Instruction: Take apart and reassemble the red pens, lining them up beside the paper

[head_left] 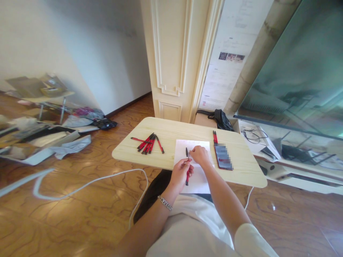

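My left hand is closed round a red pen with a black end, held upright above a white sheet of paper. A thin dark piece rises from the top of the pen. My right hand pinches at that thin piece, its fingertips partly hiding it; I cannot make out whether it is a refill or the pen's tip. Just beyond the fingers, a black pen cap lies on the paper.
Several red and black pens lie in a fanned pile on the left of the pale table. A phone and two red pens lie to the right. A white cable runs over the wooden floor.
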`<state>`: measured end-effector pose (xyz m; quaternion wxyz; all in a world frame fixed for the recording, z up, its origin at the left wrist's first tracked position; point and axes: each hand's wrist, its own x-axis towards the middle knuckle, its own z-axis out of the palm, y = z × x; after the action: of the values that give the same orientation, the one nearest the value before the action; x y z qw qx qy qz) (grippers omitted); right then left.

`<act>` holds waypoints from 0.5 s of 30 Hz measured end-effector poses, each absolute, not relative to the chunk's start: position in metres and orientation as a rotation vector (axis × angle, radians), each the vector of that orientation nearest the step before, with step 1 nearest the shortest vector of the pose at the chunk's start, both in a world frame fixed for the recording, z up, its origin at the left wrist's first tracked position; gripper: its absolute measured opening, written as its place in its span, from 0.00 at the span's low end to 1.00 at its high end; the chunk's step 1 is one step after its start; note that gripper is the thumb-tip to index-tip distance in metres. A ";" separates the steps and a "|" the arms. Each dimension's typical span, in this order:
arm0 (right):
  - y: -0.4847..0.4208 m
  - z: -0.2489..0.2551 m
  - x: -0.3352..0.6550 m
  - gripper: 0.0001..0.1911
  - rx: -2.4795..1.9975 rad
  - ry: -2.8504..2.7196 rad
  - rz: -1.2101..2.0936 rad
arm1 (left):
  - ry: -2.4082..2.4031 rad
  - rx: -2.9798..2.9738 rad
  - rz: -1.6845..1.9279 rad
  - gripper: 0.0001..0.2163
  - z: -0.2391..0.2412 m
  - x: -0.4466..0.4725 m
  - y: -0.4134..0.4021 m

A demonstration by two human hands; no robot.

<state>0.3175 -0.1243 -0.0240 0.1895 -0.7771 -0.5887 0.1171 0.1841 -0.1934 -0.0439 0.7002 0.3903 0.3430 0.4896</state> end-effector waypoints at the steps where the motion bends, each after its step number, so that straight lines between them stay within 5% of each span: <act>1: -0.124 -0.024 0.316 0.13 -2.198 -1.660 0.323 | 0.763 0.868 1.091 0.16 -0.044 0.184 -0.193; 11: -0.151 -0.010 0.325 0.21 -1.750 -1.492 0.626 | 0.757 0.839 1.092 0.17 -0.042 0.187 -0.191; 15: -0.173 -0.012 0.322 0.15 -1.479 -1.457 0.916 | 0.754 0.832 1.079 0.16 -0.041 0.191 -0.192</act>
<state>0.3218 -0.1733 -0.0121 0.4223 -0.5908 -0.5821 0.3658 0.1911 -0.1919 -0.0407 0.7120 0.3752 0.3401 0.4865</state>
